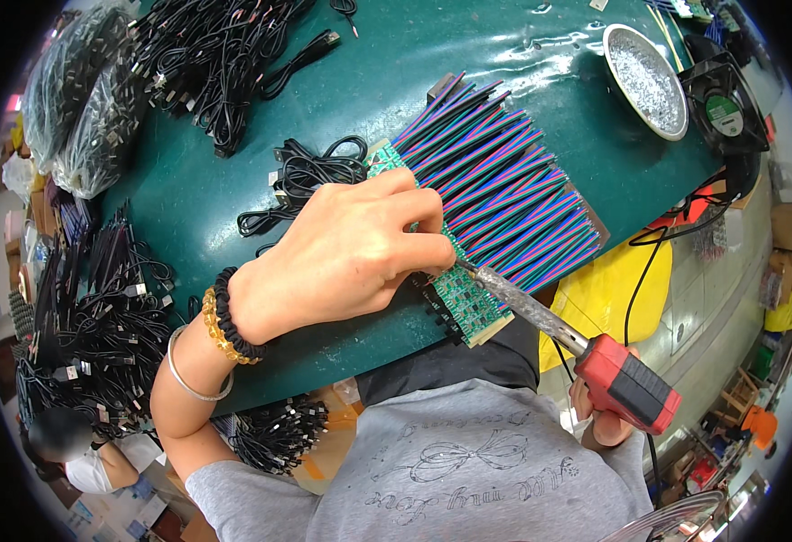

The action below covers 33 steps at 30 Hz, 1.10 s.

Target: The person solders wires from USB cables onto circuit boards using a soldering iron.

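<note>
My left hand (351,248) is over a strip of green circuit boards (468,303), its thumb and fingers pinched together. What lies in the pinch is hidden. My right hand (604,420) holds a soldering iron (631,384) with a red and black handle. The iron's metal barrel slants up and left, and its tip meets the boards right beside my left fingertips. From the far side of the strip fan out many thin wires (504,194) in blue, black, red and green. Black cables (319,172) lie coiled just beyond my left hand.
A bowl of silvery bits (646,81) and a black fan (726,108) stand at the far right of the green table (369,90). More black cables (220,63) and plastic-bagged bundles (93,99) fill the left. A yellow bag (617,289) hangs by the right edge. Another person (98,465) is at lower left.
</note>
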### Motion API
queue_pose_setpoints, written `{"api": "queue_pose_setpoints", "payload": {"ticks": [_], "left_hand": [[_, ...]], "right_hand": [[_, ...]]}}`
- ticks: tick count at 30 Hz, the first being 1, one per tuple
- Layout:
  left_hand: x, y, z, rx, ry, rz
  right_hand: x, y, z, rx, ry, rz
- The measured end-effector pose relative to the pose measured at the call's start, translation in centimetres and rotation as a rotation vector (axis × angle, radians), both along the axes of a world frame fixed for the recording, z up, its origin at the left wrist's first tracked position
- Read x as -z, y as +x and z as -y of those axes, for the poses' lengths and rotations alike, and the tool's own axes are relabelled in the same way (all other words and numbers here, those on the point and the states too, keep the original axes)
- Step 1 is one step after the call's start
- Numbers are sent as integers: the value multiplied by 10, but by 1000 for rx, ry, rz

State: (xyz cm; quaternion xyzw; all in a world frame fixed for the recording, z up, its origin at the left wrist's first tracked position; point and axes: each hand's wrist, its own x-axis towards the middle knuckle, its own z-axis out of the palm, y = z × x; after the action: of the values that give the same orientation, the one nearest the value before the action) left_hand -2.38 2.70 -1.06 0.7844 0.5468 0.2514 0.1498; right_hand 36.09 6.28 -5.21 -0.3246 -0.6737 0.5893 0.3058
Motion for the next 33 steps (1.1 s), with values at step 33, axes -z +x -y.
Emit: {"api": "queue_pose_setpoints", "payload": {"ticks": [33], "left_hand": [[1, 0, 1, -7, -25, 27]], "right_hand": [[-3, -9, 2, 42, -11, -39]]}}
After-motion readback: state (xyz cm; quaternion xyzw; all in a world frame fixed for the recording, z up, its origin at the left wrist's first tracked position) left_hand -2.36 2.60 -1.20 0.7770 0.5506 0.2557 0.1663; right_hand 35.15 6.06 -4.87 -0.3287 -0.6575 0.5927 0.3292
